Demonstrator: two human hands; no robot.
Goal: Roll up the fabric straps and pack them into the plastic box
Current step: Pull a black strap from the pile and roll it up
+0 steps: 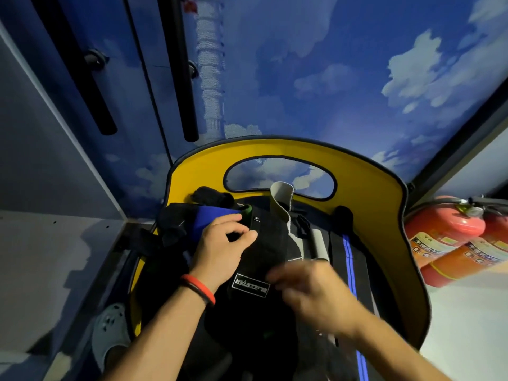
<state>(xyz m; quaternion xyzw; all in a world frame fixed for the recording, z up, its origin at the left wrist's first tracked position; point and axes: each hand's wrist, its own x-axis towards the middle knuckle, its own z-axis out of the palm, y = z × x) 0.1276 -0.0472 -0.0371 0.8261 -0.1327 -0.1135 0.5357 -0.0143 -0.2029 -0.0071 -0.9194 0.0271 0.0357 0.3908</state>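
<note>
Left hand (222, 244), marked by a red bracelet (199, 288), is seen with fingers curled onto the far part of a wide black strap (264, 251). Right hand (313, 290) is held just beside it over the same strap, blurred; its grip cannot be told. The strap lies on the seat of a yellow chair (365, 171), long axis running from the wearer toward the chair back, label end nearest. A blue-striped strap (349, 259) lies parallel on the right. A grey strap (280, 199) stands upright behind. Fire extinguishers (445, 237) are seen at right.
</note>
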